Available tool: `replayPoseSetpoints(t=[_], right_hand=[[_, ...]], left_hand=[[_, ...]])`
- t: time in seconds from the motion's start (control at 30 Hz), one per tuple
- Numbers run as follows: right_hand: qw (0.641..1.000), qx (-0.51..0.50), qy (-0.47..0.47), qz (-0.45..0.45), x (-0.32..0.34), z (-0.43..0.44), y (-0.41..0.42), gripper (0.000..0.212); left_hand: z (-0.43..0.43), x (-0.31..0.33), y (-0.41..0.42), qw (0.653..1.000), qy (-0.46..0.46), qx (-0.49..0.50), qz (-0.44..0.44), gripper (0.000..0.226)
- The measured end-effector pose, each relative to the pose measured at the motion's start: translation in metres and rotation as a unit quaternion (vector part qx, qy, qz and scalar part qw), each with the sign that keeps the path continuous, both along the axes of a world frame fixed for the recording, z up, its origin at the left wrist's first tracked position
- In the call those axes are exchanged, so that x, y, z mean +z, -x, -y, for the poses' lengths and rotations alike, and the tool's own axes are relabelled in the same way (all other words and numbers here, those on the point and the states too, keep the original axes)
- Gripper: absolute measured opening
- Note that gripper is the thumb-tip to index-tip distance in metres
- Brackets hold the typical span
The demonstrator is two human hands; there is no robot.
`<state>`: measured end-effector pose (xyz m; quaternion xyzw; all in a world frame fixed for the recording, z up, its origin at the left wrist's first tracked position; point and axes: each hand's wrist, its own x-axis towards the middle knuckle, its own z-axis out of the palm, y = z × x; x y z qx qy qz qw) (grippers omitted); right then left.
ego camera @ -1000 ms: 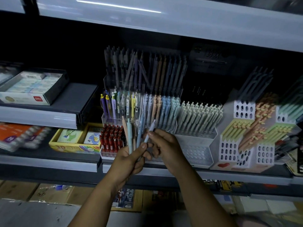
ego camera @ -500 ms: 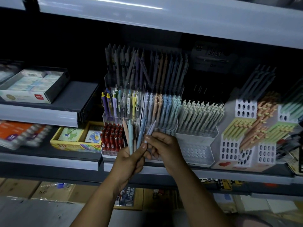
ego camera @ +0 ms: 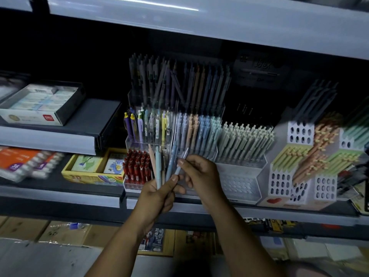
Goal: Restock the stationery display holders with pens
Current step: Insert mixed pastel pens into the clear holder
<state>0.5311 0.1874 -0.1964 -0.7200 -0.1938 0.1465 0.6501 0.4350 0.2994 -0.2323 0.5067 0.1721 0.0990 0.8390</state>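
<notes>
Shelving of grey metal, dimly lit. The middle shelf (ego camera: 60, 193) carries the stationery display, and the upper shelf (ego camera: 219, 23) overhangs it. My left hand (ego camera: 157, 194) grips a fanned bundle of pastel pens (ego camera: 159, 166), held upright just in front of the clear tiered holder (ego camera: 151, 144). My right hand (ego camera: 199, 174) pinches a single pale blue pen (ego camera: 185, 154) between thumb and fingertips, slanted up toward the holder's stocked pastel row (ego camera: 199, 132). Red pens (ego camera: 135, 166) fill the lowest left compartment. A white perforated holder (ego camera: 239, 184) stands just to the right, full of pale green pens (ego camera: 245, 140). A yellow box (ego camera: 93, 172) sits left of the display, and an eraser box (ego camera: 40, 104) rests on a raised step. Cardboard cartons (ego camera: 22, 226) lie below the shelf.
</notes>
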Motion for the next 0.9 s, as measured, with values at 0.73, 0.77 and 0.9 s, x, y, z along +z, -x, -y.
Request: replayPoseSetpoints(t=[0.73, 0.77, 0.9], right_hand=[[0.97, -0.187, 0.037, 0.151, -0.062, -0.017, -0.04, 0.013], [0.969, -0.19, 0.046, 0.152, -0.066, -0.02, -0.041, 0.013], [0.956, -0.2, 0.099, 0.191, -0.075, -0.029, -0.04, 0.016]], left_hand=[[-0.027, -0.017, 0.014, 0.999, 0.012, 0.037, -0.029, 0.03], [-0.027, -0.018, 0.015, 0.999, 0.012, 0.038, -0.029, 0.03], [-0.029, -0.019, 0.015, 0.998, 0.015, 0.046, -0.032, 0.03]])
